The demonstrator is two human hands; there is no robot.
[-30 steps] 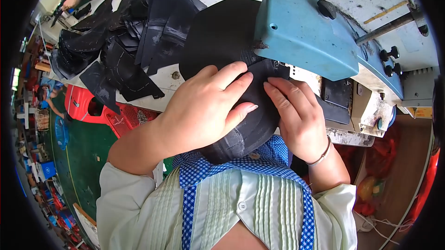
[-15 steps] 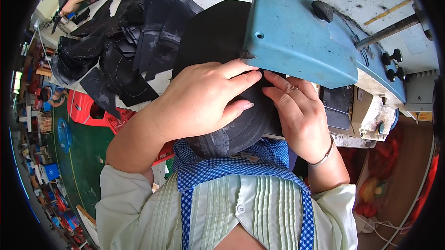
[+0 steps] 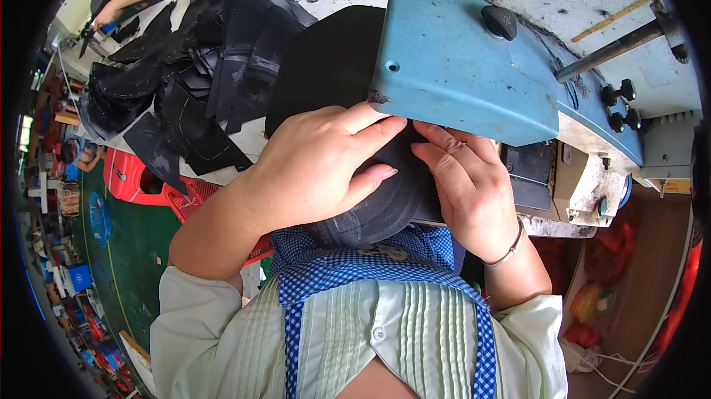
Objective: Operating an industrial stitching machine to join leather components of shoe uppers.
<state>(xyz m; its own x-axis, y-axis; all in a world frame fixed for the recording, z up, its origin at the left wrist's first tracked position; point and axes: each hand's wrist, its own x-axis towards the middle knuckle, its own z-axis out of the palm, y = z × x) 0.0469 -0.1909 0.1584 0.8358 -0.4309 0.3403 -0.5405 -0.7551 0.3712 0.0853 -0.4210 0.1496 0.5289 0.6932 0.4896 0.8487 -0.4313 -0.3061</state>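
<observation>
Machine cover over right fingers, pieces leftward

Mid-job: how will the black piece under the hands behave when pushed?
The black piece probably flexes: its near end curves over the checked apron. It's likely light, since it looks thin. Its dull surface suggests it may not slide freely.

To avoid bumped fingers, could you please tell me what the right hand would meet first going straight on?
Probably the left hand, at its nearest fingertip, close ahead of the right hand; their relative depth is unclear.
</observation>
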